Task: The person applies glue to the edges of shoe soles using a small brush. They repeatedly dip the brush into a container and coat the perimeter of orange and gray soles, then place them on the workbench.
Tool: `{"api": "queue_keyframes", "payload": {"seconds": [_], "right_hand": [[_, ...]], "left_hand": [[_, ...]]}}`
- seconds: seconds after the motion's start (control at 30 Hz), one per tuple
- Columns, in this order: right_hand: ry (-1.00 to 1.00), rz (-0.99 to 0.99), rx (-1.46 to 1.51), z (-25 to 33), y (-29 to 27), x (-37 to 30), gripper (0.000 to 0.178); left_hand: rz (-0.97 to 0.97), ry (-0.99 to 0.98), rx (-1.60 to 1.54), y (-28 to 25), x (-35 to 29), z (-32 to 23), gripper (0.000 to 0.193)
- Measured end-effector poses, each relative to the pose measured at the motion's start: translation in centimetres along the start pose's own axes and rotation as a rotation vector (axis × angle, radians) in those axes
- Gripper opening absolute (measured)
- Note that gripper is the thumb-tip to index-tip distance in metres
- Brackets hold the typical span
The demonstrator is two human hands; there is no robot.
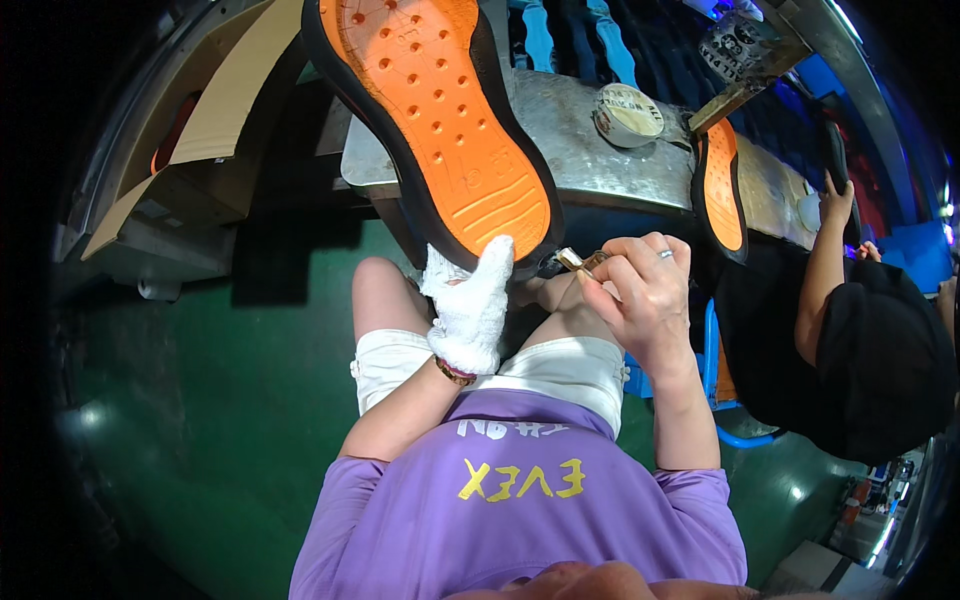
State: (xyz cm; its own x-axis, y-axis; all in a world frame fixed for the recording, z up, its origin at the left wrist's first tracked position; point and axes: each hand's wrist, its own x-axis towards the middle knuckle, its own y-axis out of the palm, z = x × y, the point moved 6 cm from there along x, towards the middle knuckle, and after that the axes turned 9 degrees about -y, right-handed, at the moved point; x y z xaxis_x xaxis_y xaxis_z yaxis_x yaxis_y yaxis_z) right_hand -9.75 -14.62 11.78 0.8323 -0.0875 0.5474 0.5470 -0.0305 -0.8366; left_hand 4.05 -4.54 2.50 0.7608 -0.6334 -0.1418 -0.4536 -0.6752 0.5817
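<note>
The left grip [472, 308] held the sole [440, 120], the right grip [635, 290] a small tool [572, 260] beside its heel [505, 215]. Steady support and a light, controlled touch seemed best there

A worker wears a purple short-sleeved shirt [430, 530], its front marked with bold yellow lettering [520, 480] and a smaller line of white lettering [510, 430], both upside down in this view from the head. Plain purple sleeves [705, 505] cover the upper arms, leaving the forearms bare. White fabric shorts [572, 362] end above uncovered knees. A white knitted glove [478, 325] covers the left grip [468, 305], above a dark reddish-brown bracelet [455, 371]; the ungloved right grip [642, 295] bears a slim silver-coloured ring [665, 254] on one finger.
</note>
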Motion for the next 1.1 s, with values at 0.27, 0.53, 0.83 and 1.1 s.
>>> {"api": "queue_keyframes", "payload": {"seconds": [0.27, 0.53, 0.83, 1.1], "right_hand": [[-0.048, 0.073, 0.068, 0.9, 0.1, 0.2, 0.016], [-0.091, 0.011, 0.103, 1.7, 0.1, -1.2, 0.019], [-0.031, -0.044, 0.106, 1.4, -0.9, -0.9, 0.019], [0.045, -0.106, -0.038, -0.4, -0.7, -1.7, 0.018]], "left_hand": [[0.063, -0.048, 0.03, 0.5, -0.6, 0.0, 0.036], [0.051, -0.02, 0.012, 0.4, -0.6, 0.3, 0.035], [0.056, -0.116, -0.035, 0.6, -0.9, -0.7, 0.037], [-0.017, -0.009, -0.099, -0.1, -0.1, -0.1, 0.04]]}}
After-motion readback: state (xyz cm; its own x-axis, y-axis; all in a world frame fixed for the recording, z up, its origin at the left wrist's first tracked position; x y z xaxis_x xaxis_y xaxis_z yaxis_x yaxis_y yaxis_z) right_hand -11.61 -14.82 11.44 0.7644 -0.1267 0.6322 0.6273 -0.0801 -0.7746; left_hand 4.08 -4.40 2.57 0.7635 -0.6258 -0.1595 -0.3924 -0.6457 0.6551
